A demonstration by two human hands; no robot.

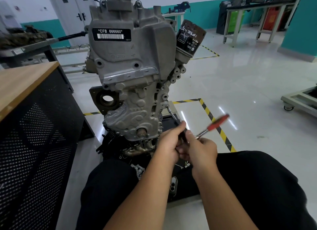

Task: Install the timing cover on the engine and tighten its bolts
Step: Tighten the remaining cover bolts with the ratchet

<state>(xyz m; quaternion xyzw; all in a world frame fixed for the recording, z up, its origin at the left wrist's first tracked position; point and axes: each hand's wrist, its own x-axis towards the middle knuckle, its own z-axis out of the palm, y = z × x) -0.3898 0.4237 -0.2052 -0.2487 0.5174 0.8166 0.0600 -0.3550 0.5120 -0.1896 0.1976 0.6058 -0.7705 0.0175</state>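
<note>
We are holding the ratchet [216, 125] with both hands: our left hand [169, 144] is gripping its black bar and our right hand [201, 148] its base. Its tip is touching a bolt [166, 106] on the timing cover [135, 109], just beyond.

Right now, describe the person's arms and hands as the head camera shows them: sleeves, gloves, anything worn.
Both forearms are bare up to the bottom edge of the picture; no sleeve shows. The left hand and the right hand wear no gloves, and no ring, watch or wristband is visible. The only clothing in view is black fabric over the legs.
</note>
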